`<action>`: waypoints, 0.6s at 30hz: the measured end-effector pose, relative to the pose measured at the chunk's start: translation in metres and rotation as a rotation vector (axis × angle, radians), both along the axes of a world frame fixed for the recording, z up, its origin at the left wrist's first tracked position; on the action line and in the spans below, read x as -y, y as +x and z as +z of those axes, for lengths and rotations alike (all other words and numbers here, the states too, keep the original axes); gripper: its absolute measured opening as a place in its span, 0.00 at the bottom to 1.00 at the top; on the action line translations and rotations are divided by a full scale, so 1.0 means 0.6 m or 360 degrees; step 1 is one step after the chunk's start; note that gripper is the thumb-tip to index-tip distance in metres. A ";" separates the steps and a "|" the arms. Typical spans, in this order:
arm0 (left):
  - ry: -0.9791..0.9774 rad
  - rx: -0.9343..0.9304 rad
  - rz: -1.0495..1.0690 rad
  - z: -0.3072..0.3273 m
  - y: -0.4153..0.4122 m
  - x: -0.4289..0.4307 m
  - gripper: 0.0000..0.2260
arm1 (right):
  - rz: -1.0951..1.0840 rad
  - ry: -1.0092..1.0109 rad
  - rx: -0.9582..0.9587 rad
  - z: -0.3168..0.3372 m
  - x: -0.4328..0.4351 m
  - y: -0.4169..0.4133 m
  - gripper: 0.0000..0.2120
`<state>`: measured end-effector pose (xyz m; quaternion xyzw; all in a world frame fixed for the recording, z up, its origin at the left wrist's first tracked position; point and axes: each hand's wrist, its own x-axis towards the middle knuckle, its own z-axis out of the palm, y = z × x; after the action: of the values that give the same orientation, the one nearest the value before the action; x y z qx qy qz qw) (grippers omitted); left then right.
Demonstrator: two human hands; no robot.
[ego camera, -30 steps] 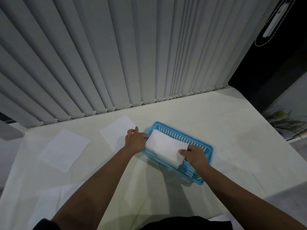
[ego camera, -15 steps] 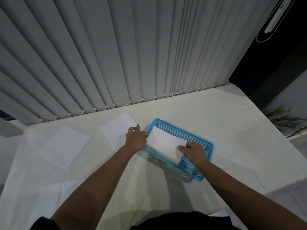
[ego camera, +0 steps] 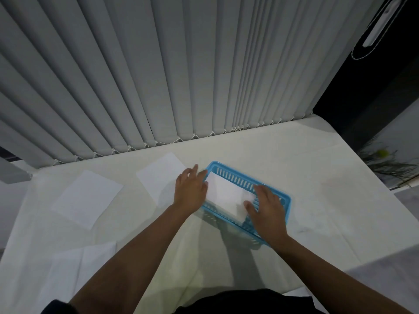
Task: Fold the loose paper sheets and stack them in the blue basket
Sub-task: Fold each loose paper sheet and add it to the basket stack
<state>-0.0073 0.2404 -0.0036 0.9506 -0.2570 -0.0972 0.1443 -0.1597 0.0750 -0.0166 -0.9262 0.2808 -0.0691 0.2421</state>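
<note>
A blue slotted basket (ego camera: pixel 235 175) lies on the white table, and a folded white paper (ego camera: pixel 223 192) rests inside it. My left hand (ego camera: pixel 190 189) hovers at the basket's left end with fingers spread, its thumb by the paper's edge. My right hand (ego camera: pixel 266 203) lies flat over the paper's right end inside the basket, fingers apart. Two loose flat sheets lie to the left: one (ego camera: pixel 158 177) just beside my left hand, another (ego camera: pixel 87 198) farther left.
Grey vertical blinds (ego camera: pixel 181 75) hang along the table's far edge. A creased white sheet or cloth (ego camera: pixel 74 266) lies at the near left. A dark opening and a plant (ego camera: pixel 385 159) are past the table's right edge.
Both hands have let go of the folded paper, which now lies lower in the basket. The left fingers have opened and the right hand has flattened onto the paper.
</note>
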 end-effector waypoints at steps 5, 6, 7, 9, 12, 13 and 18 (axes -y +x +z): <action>0.0412 0.0024 -0.0341 -0.035 -0.029 0.013 0.27 | 0.0473 -0.0352 -0.0433 -0.032 -0.027 0.009 0.41; 0.0453 0.0030 -0.0349 -0.041 -0.030 0.012 0.28 | 0.0495 -0.0354 -0.0475 -0.039 -0.028 0.009 0.43; 0.0471 0.0040 -0.0354 -0.045 -0.031 0.009 0.28 | 0.0507 -0.0338 -0.0515 -0.045 -0.026 0.010 0.44; 0.0484 0.0068 -0.0365 -0.049 -0.030 0.004 0.30 | 0.0522 -0.0305 -0.0579 -0.050 -0.019 0.010 0.42; 0.0481 0.0100 -0.0375 -0.056 -0.030 0.001 0.31 | 0.0542 -0.0354 -0.0648 -0.047 -0.016 0.009 0.39; 0.0450 0.0099 -0.0372 -0.058 -0.029 0.001 0.31 | 0.0527 -0.0406 -0.0646 -0.042 -0.018 0.010 0.39; 0.0068 0.0085 -0.0062 -0.049 -0.008 -0.036 0.37 | 0.0516 -0.0485 -0.0427 0.003 -0.027 0.048 0.48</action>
<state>-0.0120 0.2622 -0.0331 0.9506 -0.2770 -0.0802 0.1153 -0.1307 0.0914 -0.0149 -0.9857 0.1448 0.0527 0.0683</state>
